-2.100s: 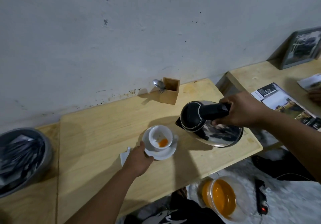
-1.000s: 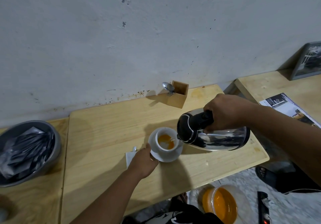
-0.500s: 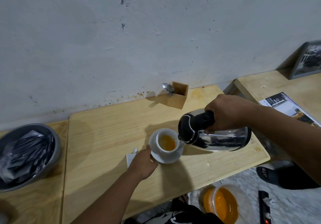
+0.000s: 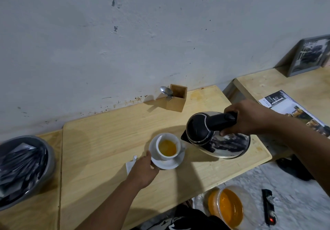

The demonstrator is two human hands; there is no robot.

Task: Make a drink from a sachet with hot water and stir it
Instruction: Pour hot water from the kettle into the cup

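A white cup [image 4: 167, 148] holding orange liquid stands on a white saucer [image 4: 171, 163] in the middle of the wooden table [image 4: 100, 140]. My left hand [image 4: 142, 171] grips the saucer's near-left rim. My right hand [image 4: 250, 119] is shut on the black handle of a steel kettle [image 4: 219, 137], tilted with its spout just right of the cup and slightly apart from it. An opened white sachet [image 4: 130, 163] lies partly under my left hand. A spoon [image 4: 165, 90] leans out of a wooden holder [image 4: 176, 100] by the wall.
A grey metal bowl [image 4: 46, 156] of dark sachets sits at the left. A magazine [image 4: 292, 108] and a framed picture [image 4: 310, 56] are on the right-hand table. Below the table's edge stand a plastic tub of orange liquid [image 4: 226, 206] and a power strip [image 4: 267, 206].
The kettle tipped toward the cup and filled it with orange liquid. Its spout has now drawn back a little to the right of the cup. My left hand stayed on the saucer.
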